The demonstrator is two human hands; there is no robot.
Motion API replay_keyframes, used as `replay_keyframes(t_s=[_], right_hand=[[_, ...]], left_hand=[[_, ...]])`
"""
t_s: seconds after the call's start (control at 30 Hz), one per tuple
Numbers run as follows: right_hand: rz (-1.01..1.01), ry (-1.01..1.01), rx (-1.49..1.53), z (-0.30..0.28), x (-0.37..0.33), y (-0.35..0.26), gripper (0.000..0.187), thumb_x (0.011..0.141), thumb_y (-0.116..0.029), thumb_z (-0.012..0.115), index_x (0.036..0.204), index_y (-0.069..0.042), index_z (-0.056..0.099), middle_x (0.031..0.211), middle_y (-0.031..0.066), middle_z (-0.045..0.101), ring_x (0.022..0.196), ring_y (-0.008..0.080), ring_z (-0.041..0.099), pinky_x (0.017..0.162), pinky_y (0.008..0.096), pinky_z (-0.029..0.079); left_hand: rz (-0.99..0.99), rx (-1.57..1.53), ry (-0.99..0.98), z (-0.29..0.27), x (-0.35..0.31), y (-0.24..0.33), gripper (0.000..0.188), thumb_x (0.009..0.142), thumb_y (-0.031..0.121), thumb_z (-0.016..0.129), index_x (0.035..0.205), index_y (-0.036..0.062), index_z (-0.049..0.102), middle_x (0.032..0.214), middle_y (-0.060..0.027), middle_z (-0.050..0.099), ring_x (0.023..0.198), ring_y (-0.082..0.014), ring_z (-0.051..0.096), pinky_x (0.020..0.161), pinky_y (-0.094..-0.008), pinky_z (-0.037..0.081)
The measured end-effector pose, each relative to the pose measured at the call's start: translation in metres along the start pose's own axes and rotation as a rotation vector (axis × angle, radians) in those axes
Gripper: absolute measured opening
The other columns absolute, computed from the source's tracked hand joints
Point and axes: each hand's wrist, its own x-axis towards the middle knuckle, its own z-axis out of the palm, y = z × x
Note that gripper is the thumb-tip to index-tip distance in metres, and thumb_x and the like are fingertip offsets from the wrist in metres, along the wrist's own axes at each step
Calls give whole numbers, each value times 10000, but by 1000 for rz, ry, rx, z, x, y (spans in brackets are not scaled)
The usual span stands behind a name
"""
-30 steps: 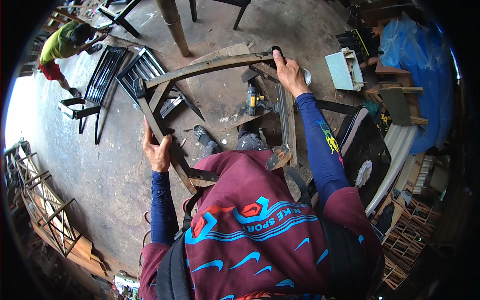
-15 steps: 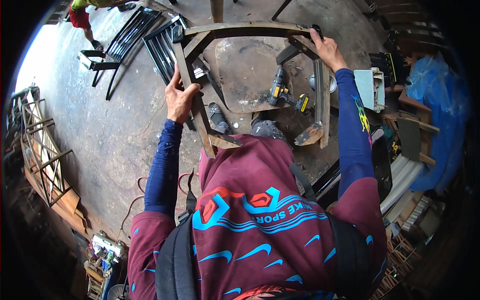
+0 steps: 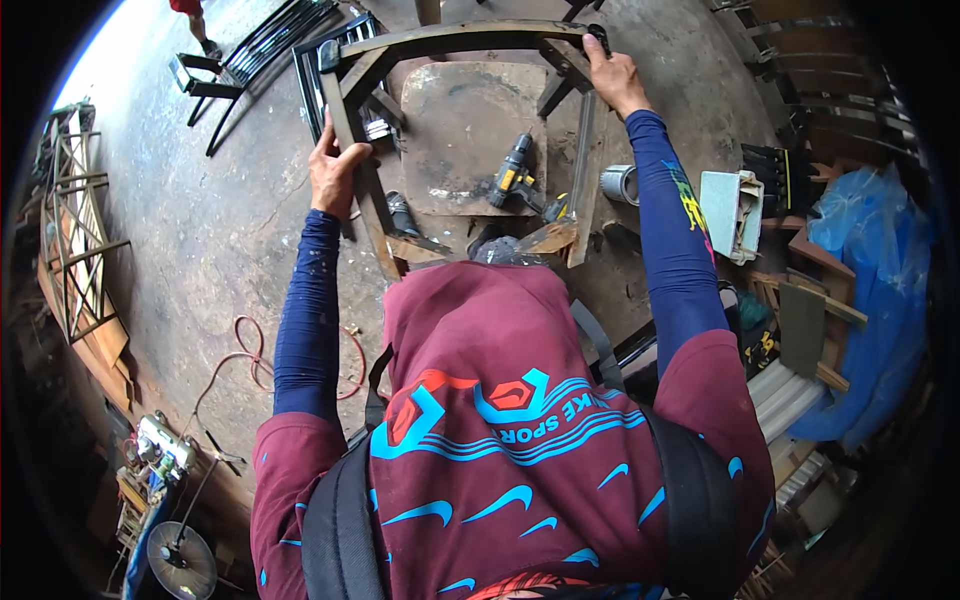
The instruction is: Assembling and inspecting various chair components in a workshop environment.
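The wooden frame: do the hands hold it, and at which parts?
Yes. The left hand grips the wooden chair frame on its left side rail; the right hand grips its far right corner.

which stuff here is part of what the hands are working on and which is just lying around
In hand:
wooden frame
left hand gripping its left rail
right hand gripping its far right corner

Lying about:
cordless drill
grey cup
red hose
blue sheet

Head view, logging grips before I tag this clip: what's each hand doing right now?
Left hand: closed around the left rail of the wooden frame.
Right hand: closed on the frame's far right corner.
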Motion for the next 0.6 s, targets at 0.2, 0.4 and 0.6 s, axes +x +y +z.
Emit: replay_keyframes(t_s=[0.2,0.4,0.6], right_hand=[[-4,-138,-77,4,-8,-7,997,883,-834,341,969,89,708,1011,375,657,1100,491,623,953,487,489],[14,-96,80,-5,-24,-5,915,948,-769,272,1180,28,657,1186,331,628,1193,465,569,1018,462,440],[61,-105,413,-1,-33,9,723,973,-611,478,1437,-59,513,1441,205,539,1351,338,493,1117,377,373]], left_hand=[[14,94,23,-15,-19,-19,895,793,52,687,1585,101,272,973,-74,690,773,-145,668,705,-304,582],[-30,102,50,-6,-28,-15,877,780,34,684,1573,103,314,1006,-93,690,784,-161,672,736,-306,583],[-15,197,24,-10,-22,-10,860,778,43,682,1564,102,338,1006,-91,686,786,-159,670,745,-307,583]])
